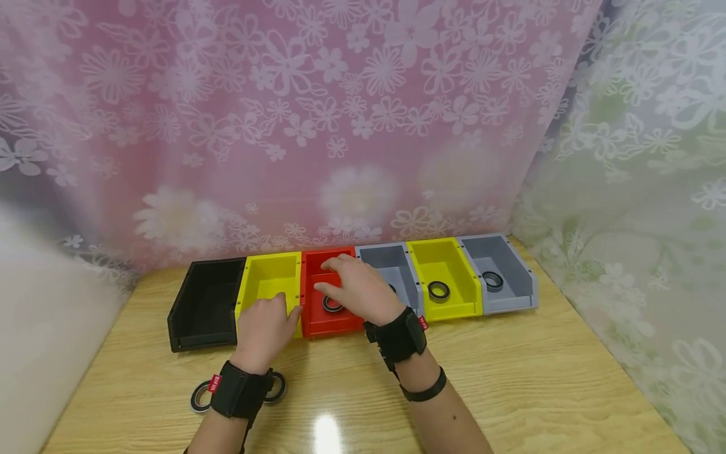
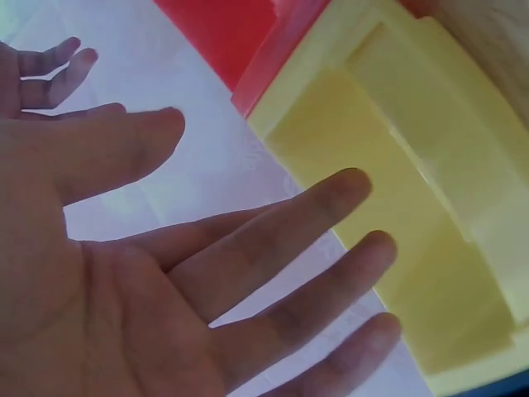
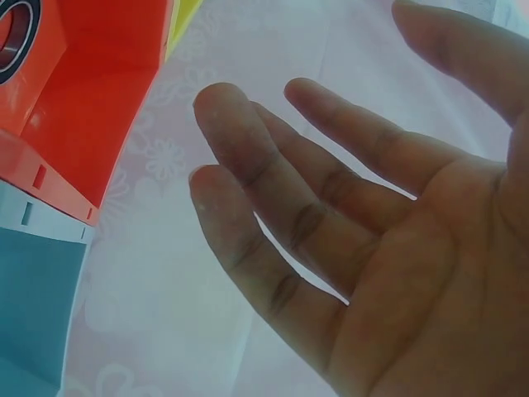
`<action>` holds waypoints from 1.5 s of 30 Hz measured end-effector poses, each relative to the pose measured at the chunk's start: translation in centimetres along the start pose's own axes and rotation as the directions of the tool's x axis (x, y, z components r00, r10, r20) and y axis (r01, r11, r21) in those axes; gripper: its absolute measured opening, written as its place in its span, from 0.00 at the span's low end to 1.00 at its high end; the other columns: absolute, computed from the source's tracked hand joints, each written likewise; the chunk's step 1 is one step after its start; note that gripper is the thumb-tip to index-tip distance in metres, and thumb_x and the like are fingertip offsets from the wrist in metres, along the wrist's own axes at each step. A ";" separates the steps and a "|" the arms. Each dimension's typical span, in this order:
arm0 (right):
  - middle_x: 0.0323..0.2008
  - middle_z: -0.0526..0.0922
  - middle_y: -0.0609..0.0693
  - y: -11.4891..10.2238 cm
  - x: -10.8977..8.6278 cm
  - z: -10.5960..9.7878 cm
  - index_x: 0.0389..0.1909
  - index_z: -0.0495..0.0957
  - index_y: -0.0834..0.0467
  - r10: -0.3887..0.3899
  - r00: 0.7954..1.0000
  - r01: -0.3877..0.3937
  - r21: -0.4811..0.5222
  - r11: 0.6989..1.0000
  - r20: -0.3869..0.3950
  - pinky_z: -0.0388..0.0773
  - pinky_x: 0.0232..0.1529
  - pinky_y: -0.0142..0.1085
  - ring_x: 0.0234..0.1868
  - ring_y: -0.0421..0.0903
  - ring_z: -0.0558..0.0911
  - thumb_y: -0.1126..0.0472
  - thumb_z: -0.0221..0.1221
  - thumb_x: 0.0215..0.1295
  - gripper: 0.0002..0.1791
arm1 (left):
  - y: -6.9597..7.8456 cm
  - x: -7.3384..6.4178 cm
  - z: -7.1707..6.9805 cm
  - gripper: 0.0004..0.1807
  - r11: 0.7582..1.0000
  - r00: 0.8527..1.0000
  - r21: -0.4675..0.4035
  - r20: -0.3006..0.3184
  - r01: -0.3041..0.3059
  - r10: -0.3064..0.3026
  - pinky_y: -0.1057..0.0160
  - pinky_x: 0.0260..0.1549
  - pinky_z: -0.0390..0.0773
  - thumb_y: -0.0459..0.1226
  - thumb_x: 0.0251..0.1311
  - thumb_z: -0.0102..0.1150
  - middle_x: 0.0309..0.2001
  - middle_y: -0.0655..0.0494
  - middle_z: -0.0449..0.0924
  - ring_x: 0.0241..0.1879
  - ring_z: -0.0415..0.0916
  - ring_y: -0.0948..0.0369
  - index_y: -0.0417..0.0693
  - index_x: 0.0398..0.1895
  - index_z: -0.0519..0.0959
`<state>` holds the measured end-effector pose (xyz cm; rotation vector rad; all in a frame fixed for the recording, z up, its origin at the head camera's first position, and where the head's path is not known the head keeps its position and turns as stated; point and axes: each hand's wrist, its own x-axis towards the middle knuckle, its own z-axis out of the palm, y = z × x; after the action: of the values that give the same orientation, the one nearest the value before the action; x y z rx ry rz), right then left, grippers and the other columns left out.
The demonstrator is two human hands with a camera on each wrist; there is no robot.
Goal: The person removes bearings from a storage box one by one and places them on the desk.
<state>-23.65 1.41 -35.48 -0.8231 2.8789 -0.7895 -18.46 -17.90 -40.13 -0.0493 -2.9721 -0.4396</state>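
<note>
My left hand point(image 1: 263, 331) is over the front of the left yellow bin point(image 1: 273, 266). The left wrist view shows its fingers point(image 2: 289, 327) spread and slightly bent, holding nothing, beside the yellow bin. My right hand point(image 1: 363, 290) hovers above the red bin point(image 1: 323, 328), partly covering it and the neighbouring grey bin. Its fingers point(image 3: 302, 223) are loosely bent with nothing in them. Inside the red bin lies a ball bearing point(image 1: 333, 304), partly hidden by the hand in the head view. Two more bearings, one ring point(image 1: 200, 398) and another ring point(image 1: 278, 388), lie on the table, partly behind my left wrist.
A black bin point(image 1: 207, 302) stands at the row's left end. To the right are a grey bin point(image 1: 386, 255), a second yellow bin point(image 1: 454, 265) with a bearing point(image 1: 438, 291), and a grey end bin point(image 1: 513, 268) with a bearing point(image 1: 492, 281). A floral curtain point(image 1: 340, 157) hangs behind the wooden table point(image 1: 510, 378).
</note>
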 end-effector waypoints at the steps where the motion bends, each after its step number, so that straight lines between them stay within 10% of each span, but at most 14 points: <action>1: 0.63 0.80 0.54 0.1 0.0 0.0 0.66 0.78 0.57 -0.001 1.000 0.001 0.005 1.000 0.002 0.77 0.62 0.47 0.62 0.51 0.79 0.44 0.63 0.72 0.29 | 0.2 0.2 0.1 0.20 1.000 1.000 0.001 0.015 0.011 -0.011 0.62 0.15 0.63 0.45 0.66 0.68 0.15 0.53 0.65 0.15 0.66 0.56 0.35 0.28 0.78; 12: 0.62 0.81 0.54 0.5 -0.1 0.0 0.65 0.78 0.57 0.014 1.000 -0.014 0.021 1.000 -0.008 0.76 0.63 0.49 0.63 0.53 0.79 0.45 0.63 0.72 0.28 | 0.8 2.0 1.5 0.24 0.990 0.969 -0.022 0.212 0.137 -0.129 0.62 0.17 0.60 0.48 0.65 0.68 0.14 0.57 0.62 0.15 0.68 0.56 0.46 0.16 0.75; 29: 0.61 0.82 0.53 0.6 0.3 -0.1 0.65 0.78 0.57 0.007 1.000 -0.007 0.034 0.999 0.006 0.77 0.62 0.47 0.61 0.51 0.80 0.45 0.63 0.72 0.28 | 0.8 2.3 1.8 0.20 0.989 0.975 -0.038 0.179 0.142 -0.133 0.61 0.18 0.63 0.45 0.64 0.70 0.15 0.54 0.66 0.17 0.69 0.54 0.43 0.20 0.76; 45: 0.60 0.82 0.57 2.3 2.7 4.9 0.65 0.79 0.61 0.060 0.994 -0.051 -0.089 0.995 0.089 0.79 0.59 0.46 0.59 0.52 0.81 0.51 0.67 0.69 0.28 | 0.7 2.0 2.1 0.21 0.990 0.980 -0.050 0.158 0.132 -0.122 0.61 0.17 0.63 0.44 0.63 0.70 0.15 0.53 0.66 0.17 0.69 0.54 0.44 0.19 0.74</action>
<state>-26.21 -0.57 -40.64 -0.7623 2.8583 -0.6079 -20.63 -16.63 -41.61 0.1061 -3.1257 -0.5661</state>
